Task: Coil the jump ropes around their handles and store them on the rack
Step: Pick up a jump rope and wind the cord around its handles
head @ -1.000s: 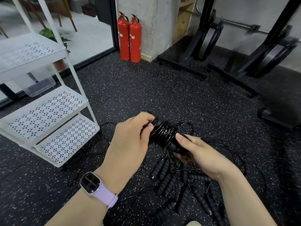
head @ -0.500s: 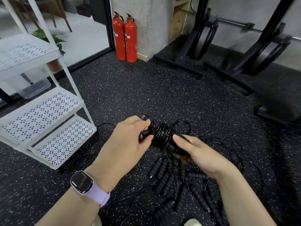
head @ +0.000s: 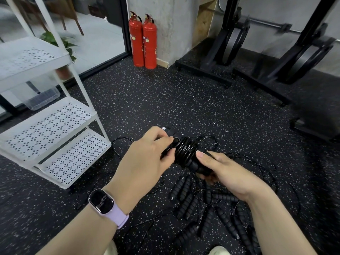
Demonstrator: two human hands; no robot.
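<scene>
I hold one black jump rope [head: 185,151] above the floor, its thin cord wound in tight loops round its paired handles. My left hand [head: 147,161] pinches the upper end of the bundle, thumb and fingers curled on the cord near the handle tips. My right hand [head: 226,173] grips the lower end of the handles from the right, thumb laid along the coil. Below my hands lies a heap of loose jump ropes [head: 207,203] with ribbed black handles and tangled cords. The white rack [head: 55,126] stands to the left with perforated shelves.
Two red fire extinguishers [head: 143,39] stand by a concrete pillar at the back. Black weight racks with plates [head: 303,57] fill the back right. A clear plastic box [head: 42,98] sits behind the rack. The floor is black speckled rubber. A watch sits on my left wrist.
My left hand's fingers have shifted along the upper end of the bundle, working the cord there. The coil stays about the same size. My right hand keeps its grip.
</scene>
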